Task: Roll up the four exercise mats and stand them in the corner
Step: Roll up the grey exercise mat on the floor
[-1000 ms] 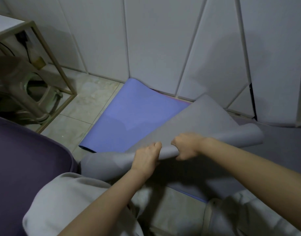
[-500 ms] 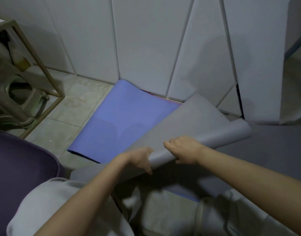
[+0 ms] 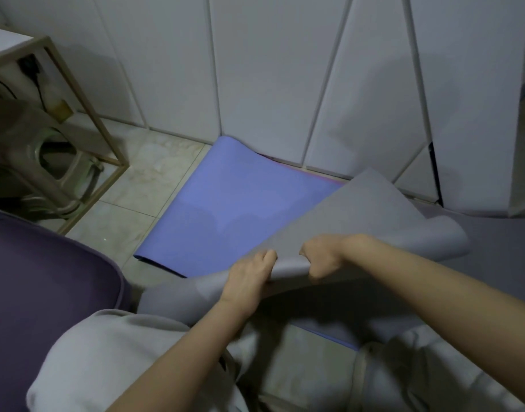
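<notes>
Head view: the person is crouching over a thin grey flexible exercise mat (image 3: 359, 215), which is lying on the pale tiled floor (image 3: 154, 171) close to the white panelled wall (image 3: 270, 69), with its near end curled over into a loose first turn. The left hand (image 3: 249, 278) and right hand (image 3: 323, 260) are sitting side by side at the middle of that curl with a small gap between them. The fingers of both are wrapping round the rolled edge and clamping it. Judgement: they are gripping at the centre to hold the turn tight and even across the width. The right end of the roll is flaring wider and looking slack. A flat periwinkle-blue mat (image 3: 234, 209) is lying partly under the grey one, its far edge riding up the wall. A dark purple padded sheet (image 3: 47, 278) is showing at the left; whether it is a mat I cannot tell. Judgement: rolling is only beginning, and nothing is standing in a corner yet.
</notes>
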Tool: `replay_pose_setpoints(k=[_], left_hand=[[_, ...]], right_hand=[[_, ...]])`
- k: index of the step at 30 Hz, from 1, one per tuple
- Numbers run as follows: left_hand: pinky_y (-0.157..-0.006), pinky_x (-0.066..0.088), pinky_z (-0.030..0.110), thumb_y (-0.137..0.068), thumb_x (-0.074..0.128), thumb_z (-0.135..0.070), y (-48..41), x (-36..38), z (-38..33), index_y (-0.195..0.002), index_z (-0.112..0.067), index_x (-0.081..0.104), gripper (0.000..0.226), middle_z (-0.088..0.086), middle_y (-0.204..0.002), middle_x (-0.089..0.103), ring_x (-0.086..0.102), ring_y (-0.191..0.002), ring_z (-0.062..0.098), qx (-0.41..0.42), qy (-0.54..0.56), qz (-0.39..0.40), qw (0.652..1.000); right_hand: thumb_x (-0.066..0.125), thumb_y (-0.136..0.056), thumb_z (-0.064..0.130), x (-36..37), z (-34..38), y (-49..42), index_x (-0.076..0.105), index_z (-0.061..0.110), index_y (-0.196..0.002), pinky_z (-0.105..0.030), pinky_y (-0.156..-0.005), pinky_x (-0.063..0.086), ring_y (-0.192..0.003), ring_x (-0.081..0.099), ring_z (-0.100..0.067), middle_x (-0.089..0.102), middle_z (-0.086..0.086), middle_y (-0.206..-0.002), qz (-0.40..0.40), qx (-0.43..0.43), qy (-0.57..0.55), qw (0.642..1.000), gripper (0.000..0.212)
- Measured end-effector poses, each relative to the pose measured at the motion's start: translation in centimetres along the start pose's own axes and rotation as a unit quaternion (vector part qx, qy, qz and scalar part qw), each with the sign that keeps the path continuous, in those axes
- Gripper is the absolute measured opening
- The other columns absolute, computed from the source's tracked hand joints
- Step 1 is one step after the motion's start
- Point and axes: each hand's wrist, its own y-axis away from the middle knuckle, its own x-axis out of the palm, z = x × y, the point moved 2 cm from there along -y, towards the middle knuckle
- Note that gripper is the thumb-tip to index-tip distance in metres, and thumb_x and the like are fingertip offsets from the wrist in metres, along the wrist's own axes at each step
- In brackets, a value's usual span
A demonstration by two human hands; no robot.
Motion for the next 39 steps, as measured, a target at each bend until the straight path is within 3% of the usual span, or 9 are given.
replay_pose_setpoints(k=[3,7,11,14,21,27,32,36,39], left_hand=[[-0.074,0.037,0.034,-0.087,0.06,-0.028,-0.6,0.1,0.3,-0.114,-0.014,0.042,0.035,0.005,-0.116,0.055,0.054,-0.103,0.029,-0.003,0.069,0.068,0.995],[-0.078,0.035,0.026,-0.084,0.069,-0.027,-2.1,-0.5,-0.3,-0.125,-0.014,0.044,0.05,0.008,-0.124,0.056,0.053,-0.11,0.026,0.002,0.192,0.135,0.972],[-0.085,0.039,0.022,-0.076,0.078,-0.02,-2.8,-0.6,0.3,-0.125,-0.014,0.049,0.056,0.005,-0.121,0.056,0.054,-0.107,0.019,0.001,0.292,0.253,0.922],[-0.083,0.038,0.021,-0.074,0.079,-0.018,-2.7,-0.4,0.8,-0.123,-0.014,0.05,0.057,0.005,-0.12,0.057,0.053,-0.105,0.018,0.004,0.271,0.303,0.914],[-0.078,0.034,0.034,-0.078,0.067,-0.028,-1.9,0.0,0.3,-0.114,-0.021,0.045,0.043,0.002,-0.116,0.055,0.053,-0.107,0.026,-0.06,0.026,0.046,0.997],[-0.053,0.033,0.028,-0.039,0.085,-0.012,-1.2,0.5,0.1,-0.084,-0.02,0.041,0.064,0.001,-0.073,0.053,0.052,-0.061,0.024,-0.002,-0.07,-0.1,0.992],[-0.068,0.032,0.032,-0.076,0.067,-0.027,-2.2,0.0,0.9,-0.111,-0.015,0.044,0.044,0.006,-0.11,0.058,0.055,-0.098,0.031,-0.011,0.053,0.047,0.997],[-0.075,0.046,0.032,-0.074,0.07,-0.025,-3.1,-0.5,0.7,-0.114,-0.017,0.048,0.047,0.006,-0.113,0.061,0.057,-0.098,0.027,0.004,0.169,0.124,0.978],[-0.079,0.042,0.027,-0.074,0.073,-0.017,-3.8,-0.9,0.4,-0.12,-0.016,0.05,0.052,0.004,-0.115,0.058,0.055,-0.1,0.02,0.02,0.259,0.225,0.939]], right_hand=[[0.063,-0.083,0.03,0.6,0.2,0.5,0.055,0.012,-0.116,-0.033,-0.08,0.045,-0.102,0.059,-0.029,0.061,-0.011,-0.115,-0.057,0.002,0.064,0.996,0.038],[0.061,-0.086,0.024,1.7,-0.6,1.2,0.042,0.011,-0.119,-0.034,-0.086,0.039,-0.107,0.053,-0.028,0.054,-0.01,-0.119,-0.178,0.015,0.226,0.958,0.04],[0.086,-0.049,0.028,2.1,-0.5,1.8,0.061,0.012,-0.089,-0.032,-0.069,0.05,-0.069,0.061,-0.025,0.063,-0.007,-0.078,-0.251,-0.015,0.238,0.938,0.05],[0.066,-0.083,0.025,2.8,-0.4,1.5,0.046,0.007,-0.119,-0.038,-0.077,0.043,-0.099,0.057,-0.031,0.057,-0.013,-0.112,-0.171,-0.018,0.211,0.962,0.045],[0.066,-0.082,0.036,1.6,-0.8,-0.3,0.043,0.011,-0.122,-0.036,-0.08,0.042,-0.105,0.056,-0.032,0.057,-0.013,-0.119,-0.126,0.005,0.103,0.987,0.052],[0.071,-0.073,0.035,-0.6,-1.5,-0.7,0.058,0.017,-0.113,-0.03,-0.075,0.049,-0.094,0.061,-0.025,0.063,-0.007,-0.108,-0.069,0.007,0.005,0.998,0.046],[0.072,-0.074,0.036,-0.2,-1.4,-0.7,0.055,0.017,-0.116,-0.033,-0.082,0.051,-0.099,0.061,-0.025,0.062,-0.006,-0.112,-0.052,0.012,0.025,0.998,0.049],[0.068,-0.08,0.038,0.7,-1.6,0.6,0.043,0.017,-0.124,-0.035,-0.087,0.041,-0.111,0.054,-0.026,0.054,-0.006,-0.124,-0.147,-0.01,0.151,0.978,0.055],[0.067,-0.082,0.039,1.4,-1.9,1.4,0.039,0.016,-0.127,-0.036,-0.092,0.037,-0.114,0.051,-0.025,0.05,-0.006,-0.127,-0.185,-0.023,0.188,0.964,0.058]])
